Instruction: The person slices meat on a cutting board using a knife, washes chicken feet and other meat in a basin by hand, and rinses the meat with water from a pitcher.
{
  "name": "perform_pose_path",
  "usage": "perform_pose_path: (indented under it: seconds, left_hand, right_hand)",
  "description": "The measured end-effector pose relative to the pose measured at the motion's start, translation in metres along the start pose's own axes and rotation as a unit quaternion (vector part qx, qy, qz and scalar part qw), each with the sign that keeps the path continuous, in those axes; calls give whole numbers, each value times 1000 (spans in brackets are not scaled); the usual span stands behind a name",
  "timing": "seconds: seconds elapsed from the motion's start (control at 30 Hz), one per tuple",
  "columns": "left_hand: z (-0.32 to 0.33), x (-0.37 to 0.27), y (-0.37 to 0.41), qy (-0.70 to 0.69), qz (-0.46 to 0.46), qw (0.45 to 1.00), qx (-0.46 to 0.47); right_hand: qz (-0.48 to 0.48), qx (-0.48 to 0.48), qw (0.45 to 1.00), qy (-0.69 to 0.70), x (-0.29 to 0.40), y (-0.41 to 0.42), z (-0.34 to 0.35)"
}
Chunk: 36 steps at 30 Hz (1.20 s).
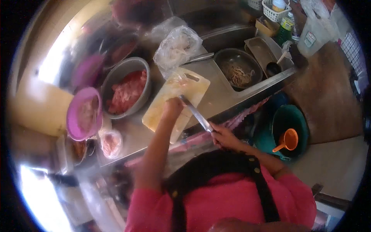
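My right hand [224,137] grips the handle of a long-bladed knife [197,115]. The blade slants up and left across a pale yellow plastic cutting board [158,108], its tip close to my left hand [173,106]. That hand rests over the board with its fingers curled; whether anything is pinched beneath them is hidden. Small pinkish scraps [182,83] lie near the board's handle slot. Left of the board, a grey basin [148,87] holds raw red meat [129,91].
A purple bowl [69,121] and a bag of pinkish food [111,144] stand left. Behind the board is a clear plastic bag [178,46]. A sink [276,74] at right contains a pan of shredded food [239,74]. Below, a green bucket [303,121] holds an orange dipper [290,139].
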State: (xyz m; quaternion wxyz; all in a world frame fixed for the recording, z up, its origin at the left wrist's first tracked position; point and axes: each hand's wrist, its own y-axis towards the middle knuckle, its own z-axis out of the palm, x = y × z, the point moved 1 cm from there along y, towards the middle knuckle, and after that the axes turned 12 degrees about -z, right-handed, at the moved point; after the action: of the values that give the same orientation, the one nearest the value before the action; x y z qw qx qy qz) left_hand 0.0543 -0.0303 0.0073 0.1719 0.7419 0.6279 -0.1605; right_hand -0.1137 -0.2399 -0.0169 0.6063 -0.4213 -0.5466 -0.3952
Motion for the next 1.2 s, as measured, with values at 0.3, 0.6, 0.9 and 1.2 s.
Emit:
perform_pose_path:
  seconds: [0.3, 0.6, 0.9, 1.2]
  left_hand:
    - [2, 0, -16, -2, -46, 998, -54]
    - [3, 10, -20, -67, 10, 995, -72]
    - [2, 10, -23, -45, -45, 996, -66]
    - [9, 10, -22, -30, 15, 993, -114]
  right_hand:
    - [-13, -15, 998, -61, 4, -8, 21]
    - [25, -29, 999, -26, 16, 48, 29]
    - [27, -11, 999, -26, 1, 28, 20]
    - [8, 9, 1000, -20, -9, 66, 8]
